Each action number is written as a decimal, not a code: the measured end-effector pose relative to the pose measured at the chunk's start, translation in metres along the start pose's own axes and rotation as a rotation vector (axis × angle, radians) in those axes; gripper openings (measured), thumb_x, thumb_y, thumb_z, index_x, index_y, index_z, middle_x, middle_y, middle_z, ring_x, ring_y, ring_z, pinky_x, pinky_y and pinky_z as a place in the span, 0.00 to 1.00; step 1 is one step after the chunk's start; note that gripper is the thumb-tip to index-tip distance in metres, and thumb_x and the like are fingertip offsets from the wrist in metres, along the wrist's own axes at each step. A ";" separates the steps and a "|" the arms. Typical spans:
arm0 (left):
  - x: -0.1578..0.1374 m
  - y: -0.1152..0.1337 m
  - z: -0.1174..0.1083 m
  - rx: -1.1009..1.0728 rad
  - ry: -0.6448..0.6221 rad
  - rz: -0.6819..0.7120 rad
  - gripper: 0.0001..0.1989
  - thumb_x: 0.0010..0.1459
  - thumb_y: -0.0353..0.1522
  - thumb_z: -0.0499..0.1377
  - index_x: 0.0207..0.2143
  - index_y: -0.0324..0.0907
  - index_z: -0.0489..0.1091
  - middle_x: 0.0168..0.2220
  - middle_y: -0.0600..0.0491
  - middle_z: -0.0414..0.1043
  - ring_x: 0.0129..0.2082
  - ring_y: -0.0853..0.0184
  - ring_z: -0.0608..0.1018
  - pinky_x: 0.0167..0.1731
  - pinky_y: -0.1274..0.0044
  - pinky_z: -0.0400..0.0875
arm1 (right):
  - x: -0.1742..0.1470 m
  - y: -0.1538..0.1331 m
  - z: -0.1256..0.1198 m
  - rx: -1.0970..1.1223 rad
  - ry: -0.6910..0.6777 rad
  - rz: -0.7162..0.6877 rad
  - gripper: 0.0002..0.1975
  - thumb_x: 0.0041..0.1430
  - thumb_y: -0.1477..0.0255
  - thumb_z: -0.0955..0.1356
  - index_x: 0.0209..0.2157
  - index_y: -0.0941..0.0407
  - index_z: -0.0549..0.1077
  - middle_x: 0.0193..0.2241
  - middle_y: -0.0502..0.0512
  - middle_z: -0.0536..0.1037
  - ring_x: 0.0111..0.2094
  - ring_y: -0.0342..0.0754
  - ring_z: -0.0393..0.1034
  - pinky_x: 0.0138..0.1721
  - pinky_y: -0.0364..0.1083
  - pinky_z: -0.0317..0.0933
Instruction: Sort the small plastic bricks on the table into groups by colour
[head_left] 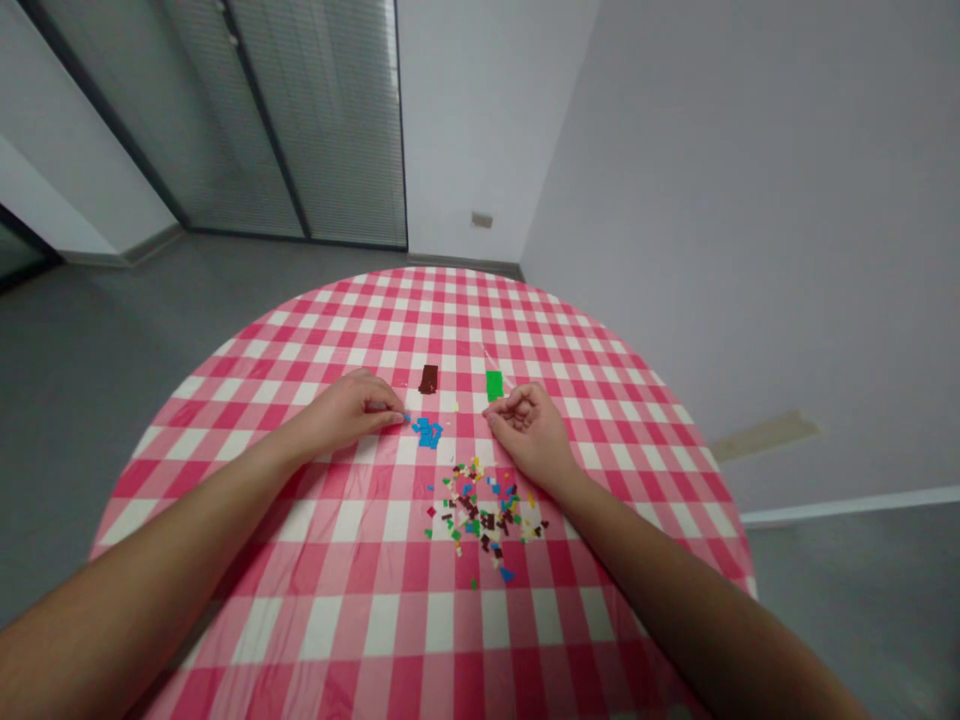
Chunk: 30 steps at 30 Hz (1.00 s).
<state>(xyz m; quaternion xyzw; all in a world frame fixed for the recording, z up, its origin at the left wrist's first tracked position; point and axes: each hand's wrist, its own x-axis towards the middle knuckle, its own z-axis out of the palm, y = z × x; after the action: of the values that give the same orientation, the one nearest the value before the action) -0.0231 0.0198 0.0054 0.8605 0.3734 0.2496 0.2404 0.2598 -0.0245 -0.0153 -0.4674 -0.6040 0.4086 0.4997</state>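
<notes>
Left hand [367,405], one: the forearm is slanting in over the table's left side, the wrist is lying low, palm down, and thumb and forefinger are pinching a small blue piece [406,417].

Right hand [529,425], one: the forearm is slanting in over the right side, the palm is turning inward, and the fingers are curling toward the thumb; from where I am standing, I cannot tell whether they are gripping anything.

Blue pieces [426,433], one cluster: lying just beside the left fingertips, around mid-table.

Dark brown block [428,380], one: sitting beyond the cluster, toward the far edge.

Green block [493,385], one: sitting just beyond the right fingertips, toward the far edge.

Mixed coloured pieces [487,510], one scatter: spreading between the forearms, toward the near edge.

Round table [450,300], one: wearing a pink-and-white checked tablecloth [315,630].
</notes>
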 end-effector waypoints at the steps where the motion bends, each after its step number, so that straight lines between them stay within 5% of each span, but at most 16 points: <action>1: 0.000 0.000 0.002 0.009 -0.008 0.002 0.11 0.62 0.39 0.59 0.31 0.47 0.80 0.32 0.51 0.82 0.33 0.62 0.80 0.39 0.68 0.72 | 0.000 0.000 -0.001 -0.008 -0.001 -0.003 0.14 0.55 0.66 0.70 0.33 0.51 0.59 0.27 0.47 0.74 0.27 0.45 0.71 0.30 0.46 0.65; 10: 0.001 0.002 0.008 0.035 -0.026 -0.021 0.09 0.60 0.36 0.60 0.30 0.46 0.79 0.32 0.51 0.81 0.33 0.62 0.80 0.38 0.69 0.72 | -0.001 -0.003 -0.003 -0.135 -0.081 -0.039 0.09 0.55 0.70 0.70 0.33 0.52 0.64 0.27 0.50 0.75 0.25 0.44 0.68 0.28 0.45 0.63; 14: 0.001 0.003 0.010 0.045 -0.021 -0.009 0.08 0.59 0.36 0.61 0.30 0.47 0.79 0.32 0.51 0.81 0.32 0.62 0.80 0.37 0.68 0.72 | -0.004 -0.019 -0.010 -0.360 -0.336 -0.132 0.03 0.54 0.75 0.69 0.30 0.54 0.71 0.27 0.50 0.75 0.26 0.44 0.68 0.28 0.45 0.62; 20: 0.000 0.002 0.012 0.063 -0.008 0.028 0.07 0.59 0.35 0.61 0.30 0.48 0.79 0.31 0.52 0.81 0.32 0.63 0.80 0.37 0.69 0.72 | -0.003 -0.038 -0.027 -0.622 -0.717 -0.195 0.06 0.54 0.78 0.69 0.27 0.55 0.78 0.26 0.53 0.80 0.26 0.46 0.71 0.28 0.46 0.61; 30: 0.002 0.007 0.010 0.051 -0.085 -0.015 0.10 0.61 0.35 0.58 0.33 0.46 0.80 0.33 0.51 0.81 0.34 0.64 0.79 0.41 0.69 0.70 | 0.007 -0.054 -0.050 -0.800 -0.777 -0.014 0.13 0.51 0.82 0.66 0.31 0.57 0.82 0.30 0.54 0.83 0.28 0.44 0.72 0.30 0.42 0.59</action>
<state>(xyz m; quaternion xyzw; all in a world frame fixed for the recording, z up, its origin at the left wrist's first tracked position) -0.0125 0.0144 0.0026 0.8734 0.3755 0.2013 0.2360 0.3002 -0.0284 0.0466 -0.4317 -0.8549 0.2865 0.0267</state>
